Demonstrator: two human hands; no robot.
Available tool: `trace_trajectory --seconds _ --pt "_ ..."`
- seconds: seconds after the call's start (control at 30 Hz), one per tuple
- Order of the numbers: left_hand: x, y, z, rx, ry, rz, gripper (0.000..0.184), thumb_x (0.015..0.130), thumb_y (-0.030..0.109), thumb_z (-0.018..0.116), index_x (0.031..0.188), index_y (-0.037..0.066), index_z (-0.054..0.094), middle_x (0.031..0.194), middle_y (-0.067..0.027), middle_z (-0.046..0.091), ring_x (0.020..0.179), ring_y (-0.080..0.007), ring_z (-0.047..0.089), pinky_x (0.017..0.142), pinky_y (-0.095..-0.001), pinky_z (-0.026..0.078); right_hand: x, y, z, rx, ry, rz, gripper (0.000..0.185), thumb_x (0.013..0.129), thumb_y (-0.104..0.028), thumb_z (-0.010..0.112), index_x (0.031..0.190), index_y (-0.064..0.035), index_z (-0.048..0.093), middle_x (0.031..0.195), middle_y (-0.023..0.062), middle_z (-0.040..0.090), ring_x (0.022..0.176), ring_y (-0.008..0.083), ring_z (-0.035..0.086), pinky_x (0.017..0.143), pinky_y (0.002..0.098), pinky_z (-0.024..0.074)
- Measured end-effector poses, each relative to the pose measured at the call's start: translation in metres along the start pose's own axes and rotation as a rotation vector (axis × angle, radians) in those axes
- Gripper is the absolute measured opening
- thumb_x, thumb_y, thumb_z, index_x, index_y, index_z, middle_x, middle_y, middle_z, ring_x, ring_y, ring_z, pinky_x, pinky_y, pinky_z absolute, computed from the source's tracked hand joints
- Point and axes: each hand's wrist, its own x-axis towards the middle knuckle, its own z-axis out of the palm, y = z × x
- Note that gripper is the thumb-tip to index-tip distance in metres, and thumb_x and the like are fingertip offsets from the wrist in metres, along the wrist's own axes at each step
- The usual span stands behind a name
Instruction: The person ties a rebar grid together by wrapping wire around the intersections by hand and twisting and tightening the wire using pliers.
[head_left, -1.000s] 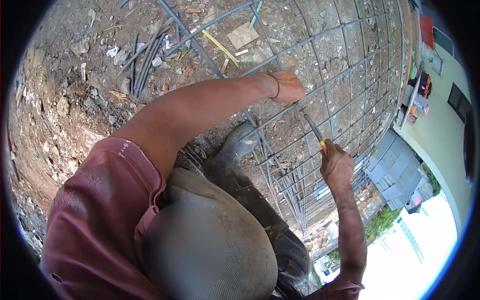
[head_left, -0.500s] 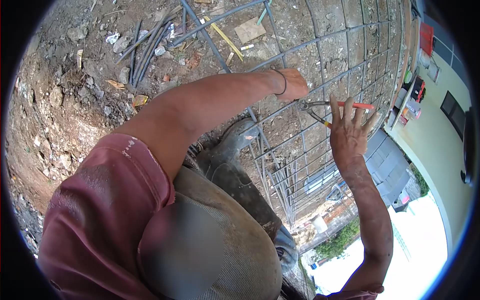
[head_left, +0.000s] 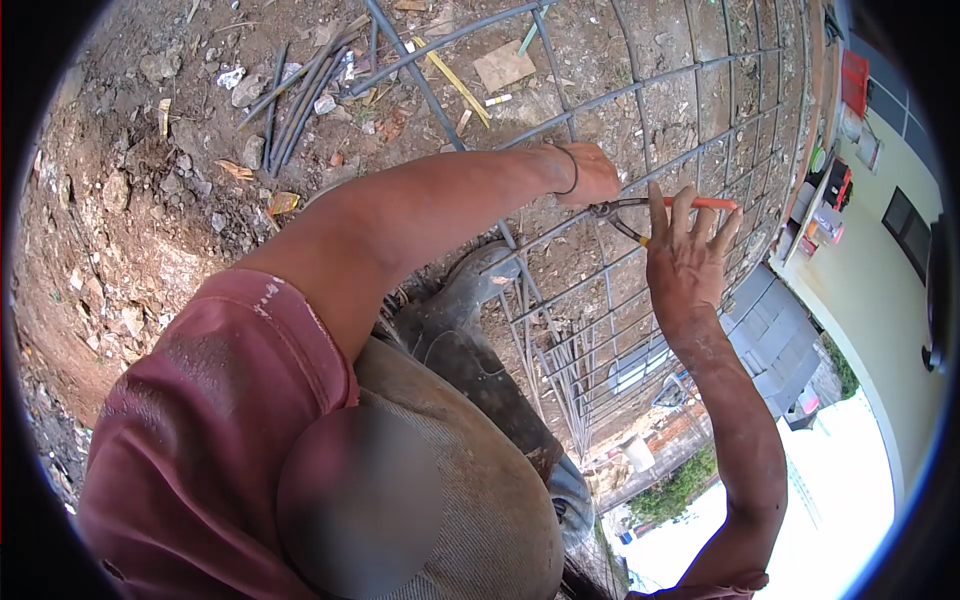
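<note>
My right hand (head_left: 690,255) is wrapped round a pair of pincers (head_left: 632,203) with a red handle and a yellow-marked one. The fingers lie over the handles, and the jaws point left. Those jaws sit at a crossing of the steel rebar grid (head_left: 560,228), close beside my left hand (head_left: 592,172). That hand is closed and turned down at the same bar, with a dark band round the wrist. Its fingertips and whatever they hold are hidden from view.
Cut rebar pieces (head_left: 300,110) lie on stony ground at the upper left, near a yellow strip (head_left: 452,80) and a flat tan board piece (head_left: 503,65). My boot (head_left: 460,320) stands by the grid. A pale building (head_left: 860,260) is at the right.
The pincers and my right hand have shifted slightly left, toward my left hand. My left hand stays at the same crossing.
</note>
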Motion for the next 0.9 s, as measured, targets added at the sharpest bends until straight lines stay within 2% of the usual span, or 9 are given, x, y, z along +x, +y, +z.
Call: trace_trajectory --seconds 0.17,0.27,0.37,0.53,0.57,0.63,0.7,0.83,0.9 --pt "-0.002 0.003 -0.006 0.0 -0.002 -0.001 0.02 0.072 0.008 0.074 0.089 -0.002 0.074 0.094 -0.0203 0.075 0.097 -0.0361 0.073 0.085 -0.0433 0.058 0.01 -0.014 -0.017 -0.148 0.047 -0.091 0.054 0.096 -0.018 0.056 0.149 -0.0062 0.052 0.14 0.0257 0.047 0.125 0.0438 0.053 0.099 0.0621 0.0369" --pt "-0.003 0.003 -0.01 0.005 -0.058 -0.008 0.021 0.074 0.009 0.073 0.092 -0.001 0.074 0.094 -0.0185 0.075 0.098 -0.0354 0.073 0.086 -0.043 0.058 0.016 -0.019 -0.066 -0.396 -0.128 -0.315 0.034 0.093 -0.018 0.056 0.115 0.0 0.075 0.117 0.0268 0.06 0.092 0.0356 0.059 0.078 0.0435 0.0334" --pt "-0.003 -0.003 -0.001 -0.073 0.056 0.029 0.023 0.076 0.011 0.073 0.097 0.003 0.074 0.099 -0.0161 0.075 0.102 -0.0349 0.072 0.088 -0.0433 0.057 0.022 -0.043 -0.06 -0.396 -0.105 -0.297 0.028 0.092 -0.016 0.057 0.105 -0.0024 0.078 0.118 0.0205 0.061 0.108 0.035 0.055 0.085 0.0485 0.0329" --pt "0.003 -0.008 0.006 -0.226 0.094 0.015 0.02 0.08 0.014 0.072 0.099 0.008 0.073 0.108 -0.0159 0.074 0.105 -0.0357 0.07 0.088 -0.045 0.055 0.022 -0.051 -0.063 -0.49 -0.068 -0.3 0.025 0.091 -0.018 0.059 0.104 -0.0063 0.078 0.11 0.0176 0.065 0.105 0.033 0.055 0.081 0.0462 0.0312" --pt "0.008 -0.011 0.008 -0.229 0.098 0.016 0.02 0.08 0.014 0.072 0.099 0.008 0.073 0.108 -0.0159 0.074 0.105 -0.0357 0.07 0.088 -0.045 0.055 0.023 -0.052 -0.061 -0.454 -0.107 -0.37 0.026 0.092 -0.02 0.059 0.103 -0.0051 0.077 0.1 0.0143 0.064 0.095 0.0297 0.054 0.075 0.0449 0.0309" --pt "0.018 -0.013 0.0 -0.08 -0.155 0.051 0.023 0.079 0.014 0.073 0.1 0.007 0.073 0.109 -0.0183 0.074 0.104 -0.036 0.07 0.087 -0.0461 0.055 0.028 -0.051 -0.063 -0.423 -0.153 -0.442 0.027 0.093 -0.022 0.058 0.102 -0.0038 0.075 0.091 0.011 0.063 0.086 0.0265 0.054 0.07 0.0436 0.0305" --pt "0.021 -0.016 0.001 -0.164 -0.152 0.055 0.026 0.075 0.011 0.075 0.099 0.002 0.073 0.102 -0.0202 0.075 0.099 -0.0369 0.072 0.084 -0.0466 0.056 0.036 -0.05 -0.066 -0.329 -0.224 -0.474 0.025 0.092 -0.022 0.06 0.101 -0.0061 0.077 0.084 0.0062 0.064 0.082 0.0264 0.055 0.077 0.049 0.0377" --pt "0.036 -0.021 0.006 -0.111 -0.261 0.095 0.035 0.069 0.006 0.079 0.102 -0.004 0.073 0.093 -0.0209 0.076 0.09 -0.0358 0.075 0.077 -0.0472 0.057 0.055 -0.024 -0.07 -0.341 -0.06 -0.537 0.026 0.094 -0.02 0.058 0.101 -0.0058 0.078 0.087 0.0104 0.071 0.088 0.0308 0.065 0.083 0.055 0.0455" --pt "0.034 -0.02 0.0 -0.153 -0.293 0.063 0.027 0.072 0.008 0.075 0.095 -0.004 0.074 0.092 -0.0223 0.075 0.09 -0.0376 0.073 0.078 -0.0475 0.057 0.063 -0.019 -0.08 -0.232 -0.508 -0.271 0.021 0.093 -0.011 0.058 0.097 -0.0084 0.079 0.094 0.0189 0.076 0.088 0.0322 0.074 0.077 0.0495 0.0551"
